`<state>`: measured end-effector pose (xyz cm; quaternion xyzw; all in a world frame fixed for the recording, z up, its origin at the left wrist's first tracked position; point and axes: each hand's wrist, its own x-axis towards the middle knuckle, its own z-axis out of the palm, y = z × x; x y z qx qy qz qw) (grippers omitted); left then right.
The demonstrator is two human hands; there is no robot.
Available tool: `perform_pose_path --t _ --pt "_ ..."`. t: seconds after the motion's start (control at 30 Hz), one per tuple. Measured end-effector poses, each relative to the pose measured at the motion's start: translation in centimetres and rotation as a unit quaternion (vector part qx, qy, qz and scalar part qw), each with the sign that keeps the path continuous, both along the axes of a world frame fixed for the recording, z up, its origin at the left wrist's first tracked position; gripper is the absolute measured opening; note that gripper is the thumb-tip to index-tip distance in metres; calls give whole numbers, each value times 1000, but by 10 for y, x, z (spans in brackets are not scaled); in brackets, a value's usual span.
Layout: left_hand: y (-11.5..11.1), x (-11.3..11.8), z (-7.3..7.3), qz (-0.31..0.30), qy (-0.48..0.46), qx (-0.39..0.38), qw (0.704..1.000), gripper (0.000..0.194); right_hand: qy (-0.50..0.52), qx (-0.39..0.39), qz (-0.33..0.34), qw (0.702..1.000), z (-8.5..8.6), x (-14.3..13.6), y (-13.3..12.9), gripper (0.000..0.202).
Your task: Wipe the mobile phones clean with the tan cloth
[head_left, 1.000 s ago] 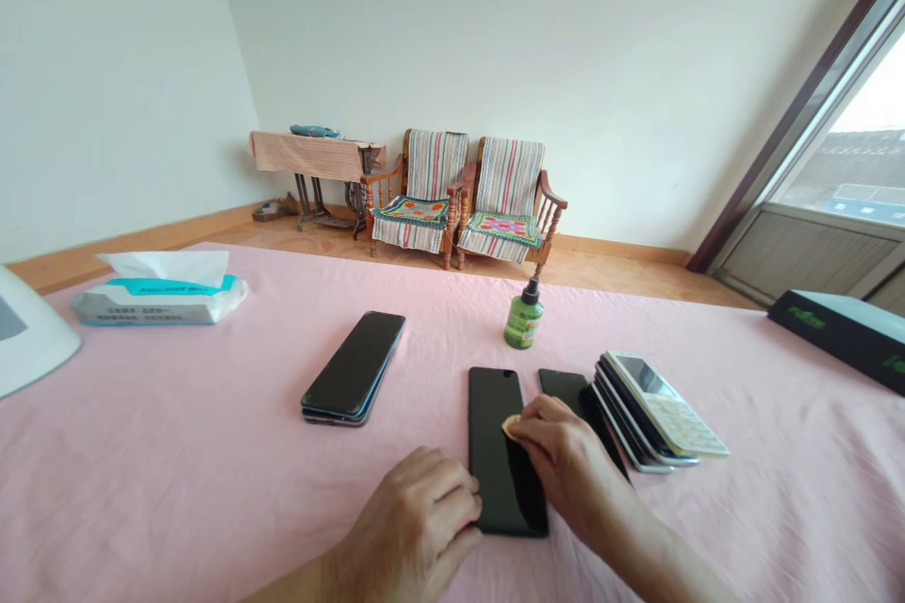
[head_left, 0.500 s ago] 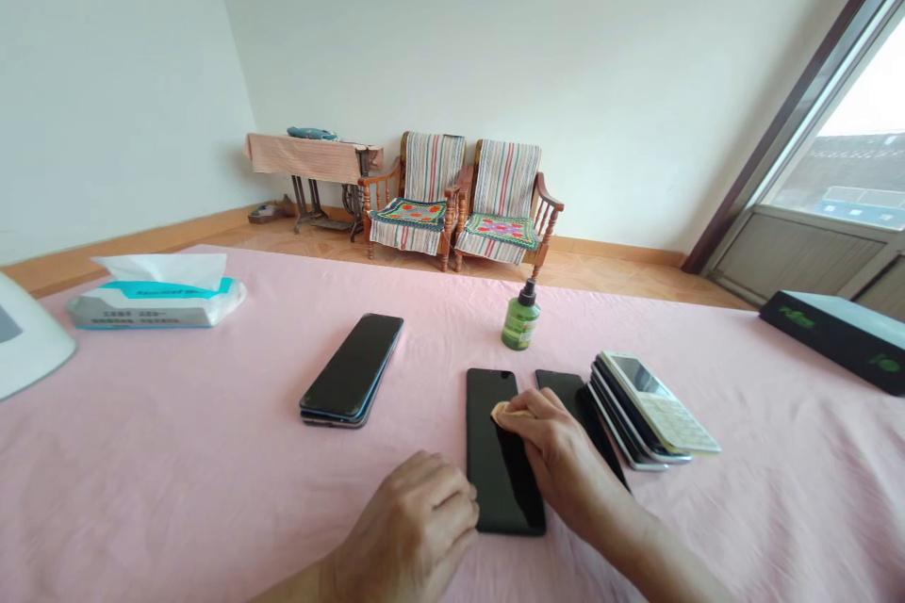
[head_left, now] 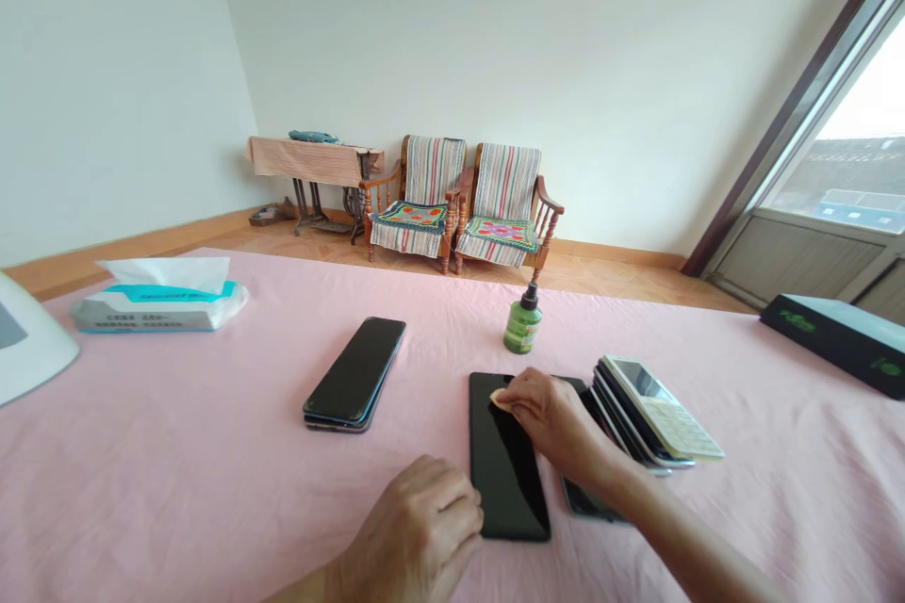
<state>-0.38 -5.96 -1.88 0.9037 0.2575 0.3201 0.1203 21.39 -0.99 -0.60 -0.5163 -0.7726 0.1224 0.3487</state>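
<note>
A black smartphone (head_left: 501,462) lies flat, screen up, on the pink tablecloth. My left hand (head_left: 422,520) is closed, its curled fingers holding the phone's lower left edge. With fingers pinched, my right hand (head_left: 544,410) presses a small pale yellow cloth (head_left: 501,399) to the upper part of the screen. Partly hidden beneath my right hand and forearm, another dark phone (head_left: 586,501) lies just to the right. Next to that stands a stack of several phones, topped by a white keypad phone (head_left: 661,410). A shorter stack of dark phones (head_left: 357,372) sits on the left.
A green spray bottle (head_left: 521,322) stands upright beyond the phones. At the far left are a tissue pack (head_left: 159,306) and a white rounded object (head_left: 32,339). A black box (head_left: 834,344) lies at the right edge. Two wooden armchairs (head_left: 505,207) stand beyond the table.
My right hand has shifted slightly up the screen with the cloth, and its forearm now slants further right. The left hand stays at the phone's edge.
</note>
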Motion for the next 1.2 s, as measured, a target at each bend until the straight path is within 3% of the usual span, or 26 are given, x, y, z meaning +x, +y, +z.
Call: perform_pose_path --t 0.13,0.27,0.43,0.83,1.2 --pt "0 -1 -1 -7 -1 4 1000 17 11 24 -14 1000 -10 2 35 28" --pt "6 -2 -5 -18 3 16 1000 14 12 38 14 999 -20 -4 43 30" --pt "13 -4 -10 -47 17 25 998 9 12 44 60 997 -24 -13 15 35" --pt "0 -2 0 25 23 -36 999 18 49 -40 120 991 -12 -26 -63 40" --pt "2 -2 1 49 35 -106 993 25 29 -16 137 990 -23 -15 -85 29"
